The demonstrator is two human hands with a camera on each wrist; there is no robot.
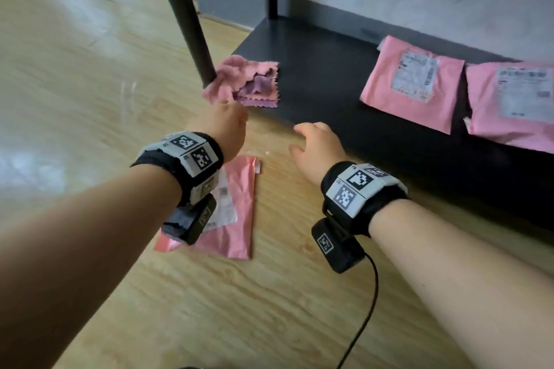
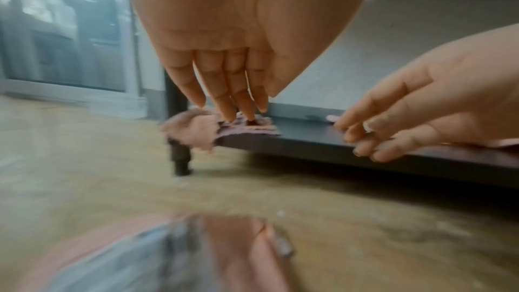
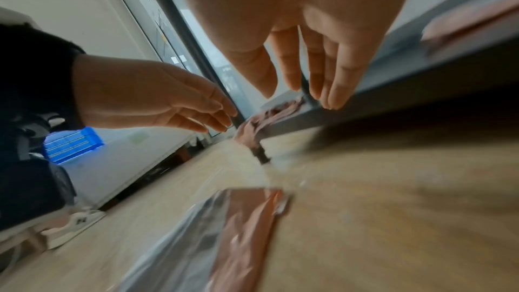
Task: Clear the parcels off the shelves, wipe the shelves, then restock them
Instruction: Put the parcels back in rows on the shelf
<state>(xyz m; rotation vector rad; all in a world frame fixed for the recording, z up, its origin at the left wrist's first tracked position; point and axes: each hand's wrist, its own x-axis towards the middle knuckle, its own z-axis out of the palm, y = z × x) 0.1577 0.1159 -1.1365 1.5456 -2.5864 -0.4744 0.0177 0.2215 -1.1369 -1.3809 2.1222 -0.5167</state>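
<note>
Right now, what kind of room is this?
Probably a parcel storeroom or a plain room at home, hard to say. A low black shelf holds pink parcels, a cloth lies on its corner, and the floor is wood.

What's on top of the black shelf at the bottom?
On the black shelf lie a pink cloth at its corner and two pink parcels. The shelf's right end is out of view.
</note>
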